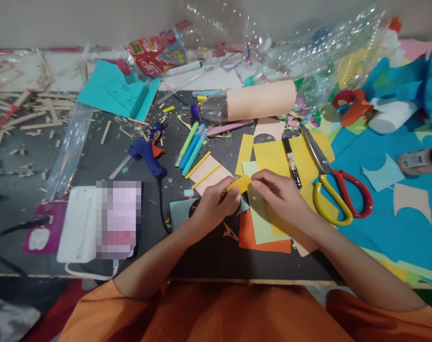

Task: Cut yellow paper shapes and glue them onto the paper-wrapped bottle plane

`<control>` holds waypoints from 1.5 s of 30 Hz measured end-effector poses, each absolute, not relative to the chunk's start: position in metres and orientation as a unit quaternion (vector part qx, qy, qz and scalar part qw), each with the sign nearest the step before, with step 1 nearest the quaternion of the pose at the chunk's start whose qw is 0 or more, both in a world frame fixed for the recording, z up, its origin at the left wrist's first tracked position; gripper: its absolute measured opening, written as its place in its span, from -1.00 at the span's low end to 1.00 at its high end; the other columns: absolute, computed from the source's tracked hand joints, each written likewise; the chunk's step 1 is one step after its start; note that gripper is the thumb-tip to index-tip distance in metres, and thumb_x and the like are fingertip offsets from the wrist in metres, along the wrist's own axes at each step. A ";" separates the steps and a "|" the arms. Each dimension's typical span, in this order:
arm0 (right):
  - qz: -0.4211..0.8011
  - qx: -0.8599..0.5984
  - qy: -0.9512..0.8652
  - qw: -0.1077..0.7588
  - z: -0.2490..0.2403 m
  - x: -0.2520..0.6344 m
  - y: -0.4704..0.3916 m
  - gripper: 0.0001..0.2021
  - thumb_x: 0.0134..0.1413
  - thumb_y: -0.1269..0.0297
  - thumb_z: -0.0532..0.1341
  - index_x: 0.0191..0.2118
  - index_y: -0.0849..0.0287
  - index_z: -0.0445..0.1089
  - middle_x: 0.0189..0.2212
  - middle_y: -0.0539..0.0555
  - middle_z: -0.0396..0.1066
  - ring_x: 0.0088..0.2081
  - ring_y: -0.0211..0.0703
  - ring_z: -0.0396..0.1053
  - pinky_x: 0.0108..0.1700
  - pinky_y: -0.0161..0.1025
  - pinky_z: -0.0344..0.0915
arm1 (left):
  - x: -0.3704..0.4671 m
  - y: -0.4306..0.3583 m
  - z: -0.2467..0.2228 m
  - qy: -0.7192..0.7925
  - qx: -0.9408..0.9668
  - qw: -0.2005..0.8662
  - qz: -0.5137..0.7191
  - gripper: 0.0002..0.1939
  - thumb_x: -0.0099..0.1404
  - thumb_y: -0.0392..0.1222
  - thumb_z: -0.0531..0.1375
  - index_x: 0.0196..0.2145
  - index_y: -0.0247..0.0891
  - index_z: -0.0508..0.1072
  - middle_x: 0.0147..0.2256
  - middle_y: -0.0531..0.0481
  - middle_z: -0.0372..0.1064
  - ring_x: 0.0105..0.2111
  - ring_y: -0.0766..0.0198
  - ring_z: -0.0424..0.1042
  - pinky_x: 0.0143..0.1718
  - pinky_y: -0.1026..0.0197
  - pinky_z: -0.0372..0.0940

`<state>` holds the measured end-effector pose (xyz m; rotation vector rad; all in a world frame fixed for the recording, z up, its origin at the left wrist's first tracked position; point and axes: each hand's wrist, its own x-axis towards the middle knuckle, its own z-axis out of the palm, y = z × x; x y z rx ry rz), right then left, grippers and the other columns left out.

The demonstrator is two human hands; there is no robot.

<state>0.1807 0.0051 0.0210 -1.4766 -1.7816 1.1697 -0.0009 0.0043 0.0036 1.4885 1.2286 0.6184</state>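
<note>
A small yellow paper piece (243, 184) is held between my two hands above the dark table. My left hand (216, 202) pinches its left end. At its right edge, my right hand (276, 190) grips it between thumb and fingers. Beneath and beside the hands lie yellow sheets (269, 154), a pale green sheet (261, 223) and an orange sheet (248, 235). Two thin yellow strips (206, 176) rest on a beige piece left of the hands. A black pen (291, 161) lies beyond my right hand.
Scissors (326, 166) lie open-bladed at right. A blue glue gun (146, 154), markers (192, 147) and a paper-wrapped bottle (258, 101) are farther back. At left are a phone (119, 221) and white power bank (77, 223); blue paper (397, 237) covers the right side.
</note>
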 end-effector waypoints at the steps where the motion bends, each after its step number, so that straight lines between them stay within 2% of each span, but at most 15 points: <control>1: 0.463 -0.542 -0.642 0.282 0.018 0.175 0.004 -0.79 0.20 0.16 0.08 -0.42 0.12 0.24 -0.58 -0.09 0.21 -0.55 -0.29 0.15 -0.45 -0.32 0.10 | -0.001 0.004 0.004 0.515 0.623 0.529 0.259 -0.74 0.34 -0.08 -0.02 -0.49 -0.20 0.15 -0.56 0.17 0.00 -0.53 0.38 0.02 -0.47 0.30 0.00; 4: 0.511 -0.531 -0.600 0.311 0.012 0.167 0.003 -0.81 0.15 0.20 0.08 -0.46 0.11 0.17 -0.61 -0.14 0.09 -0.57 -0.32 0.08 -0.47 -0.33 0.07 | -0.002 0.004 0.005 0.495 0.621 0.554 0.251 -0.71 0.35 -0.06 -0.01 -0.50 -0.19 0.11 -0.59 0.18 0.02 -0.56 0.39 0.02 -0.48 0.30 -0.01; 8: 0.528 -0.494 -0.629 0.285 0.011 0.169 0.003 -0.81 0.11 0.26 0.07 -0.51 0.11 0.16 -0.61 -0.12 0.11 -0.55 -0.32 0.07 -0.47 -0.33 0.04 | -0.003 0.002 0.007 0.485 0.621 0.565 0.246 -0.70 0.33 0.04 0.05 -0.44 -0.21 0.23 -0.57 0.16 0.08 -0.56 0.39 0.05 -0.50 0.31 -0.02; 12: 0.502 -0.475 -0.671 0.269 0.014 0.172 0.004 -0.79 0.16 0.29 0.03 -0.51 0.12 0.16 -0.59 -0.08 0.17 -0.53 -0.30 0.13 -0.44 -0.33 0.08 | -0.002 0.002 0.008 0.498 0.626 0.544 0.254 -0.73 0.31 0.00 0.08 -0.45 -0.20 0.27 -0.59 0.17 0.08 -0.59 0.40 0.03 -0.52 0.32 -0.03; 17: 0.321 -0.530 -0.750 0.231 0.011 0.171 0.013 -0.78 0.23 0.31 0.01 -0.42 0.13 0.29 -0.45 0.08 0.41 -0.39 -0.14 0.33 -0.30 -0.23 0.23 | -0.007 0.012 0.004 0.542 0.664 0.442 0.265 -0.77 0.27 -0.07 0.05 -0.49 -0.19 0.22 -0.61 0.19 0.01 -0.61 0.40 0.00 -0.50 0.31 -0.03; 20: 0.172 -0.531 -0.808 0.187 0.003 0.170 0.021 -0.80 0.24 0.34 0.04 -0.21 0.20 0.42 -0.18 0.26 0.51 -0.11 0.10 0.41 -0.06 -0.05 0.29 | -0.011 0.018 0.001 0.583 0.690 0.348 0.250 -0.80 0.24 -0.12 0.06 -0.52 -0.19 0.20 -0.63 0.19 0.00 -0.60 0.38 0.02 -0.48 0.30 -0.05; 23: 0.119 -0.516 -0.832 0.168 -0.005 0.168 0.026 -0.71 0.24 0.36 0.07 0.02 0.26 0.38 0.06 0.33 0.44 0.13 0.20 0.30 0.14 0.09 0.23 | -0.012 0.021 0.001 0.613 0.689 0.315 0.227 -0.83 0.26 -0.14 0.07 -0.48 -0.18 0.26 -0.64 0.17 0.06 -0.60 0.36 0.07 -0.48 0.30 -0.05; 26: 0.120 -0.505 -0.839 0.164 -0.008 0.167 0.028 -0.69 0.27 0.37 0.05 0.05 0.28 0.37 0.03 0.33 0.46 0.11 0.18 0.33 0.15 0.12 0.24 | -0.013 0.021 0.003 0.620 0.694 0.303 0.205 -0.83 0.29 -0.15 0.07 -0.45 -0.18 0.34 -0.61 0.13 0.19 -0.56 0.33 0.19 -0.48 0.31 -0.01; 28: 0.123 -0.498 -0.841 0.172 -0.008 0.168 0.028 -0.71 0.27 0.40 0.05 0.02 0.27 0.40 -0.02 0.32 0.49 0.06 0.15 0.38 0.11 0.09 0.27 | -0.013 0.021 0.004 0.621 0.697 0.295 0.201 -0.85 0.30 -0.17 0.07 -0.39 -0.19 0.39 -0.50 0.05 0.38 -0.48 0.31 0.32 -0.44 0.32 0.06; 31: 0.131 -0.492 -0.838 0.198 -0.011 0.169 0.029 -0.76 0.26 0.42 0.07 -0.05 0.25 0.43 -0.08 0.28 0.53 -0.01 0.11 0.42 0.05 0.03 0.31 | -0.015 0.022 0.003 0.633 0.689 0.287 0.206 -0.85 0.31 -0.19 0.08 -0.26 -0.18 0.45 -0.16 -0.07 0.53 -0.20 0.22 0.49 -0.32 0.33 0.21; 33: 0.137 -0.494 -0.829 0.225 -0.015 0.168 0.030 -0.78 0.24 0.44 0.09 -0.08 0.23 0.43 -0.14 0.25 0.55 -0.06 0.09 0.45 0.00 0.00 0.33 | -0.017 0.024 0.000 0.640 0.685 0.281 0.206 -0.81 0.32 -0.20 0.08 -0.16 -0.19 0.45 -0.01 -0.11 0.50 -0.02 0.14 0.48 -0.20 0.30 0.28; 35: 0.143 -0.496 -0.816 0.260 -0.020 0.167 0.032 -0.80 0.21 0.45 0.11 -0.12 0.20 0.44 -0.21 0.21 0.56 -0.14 0.07 0.46 -0.07 -0.02 0.35 | -0.020 0.026 -0.004 0.638 0.689 0.268 0.213 -0.73 0.32 -0.22 0.06 -0.06 -0.20 0.42 0.06 -0.12 0.46 0.06 0.11 0.45 -0.10 0.24 0.33; 40: 0.212 -0.507 -0.752 0.364 -0.027 0.167 0.037 -0.88 0.18 0.42 0.16 -0.24 0.10 0.43 -0.29 0.11 0.56 -0.20 0.01 0.48 -0.15 -0.05 0.37 | -0.024 0.027 -0.012 0.589 0.725 0.225 0.279 -0.53 0.31 -0.24 0.05 0.17 -0.20 0.26 0.20 -0.12 0.32 0.14 0.18 0.40 0.01 0.21 0.38; 43: 0.257 -0.512 -0.695 0.436 -0.020 0.169 0.035 -0.93 0.18 0.36 0.20 -0.27 0.07 0.43 -0.30 0.05 0.55 -0.21 -0.06 0.49 -0.14 -0.09 0.39 | -0.020 0.023 -0.013 0.555 0.737 0.192 0.334 -0.61 0.32 -0.25 0.05 0.10 -0.20 0.32 0.16 -0.12 0.35 0.13 0.18 0.39 -0.02 0.22 0.40; 45: 0.260 -0.510 -0.658 0.489 -0.014 0.169 0.031 -0.95 0.15 0.35 0.24 -0.27 0.06 0.44 -0.30 0.01 0.54 -0.21 -0.11 0.49 -0.13 -0.13 0.39 | -0.017 0.020 -0.013 0.543 0.728 0.211 0.363 -0.71 0.33 -0.24 0.07 0.00 -0.20 0.38 0.00 -0.11 0.46 -0.01 0.19 0.47 -0.10 0.22 0.42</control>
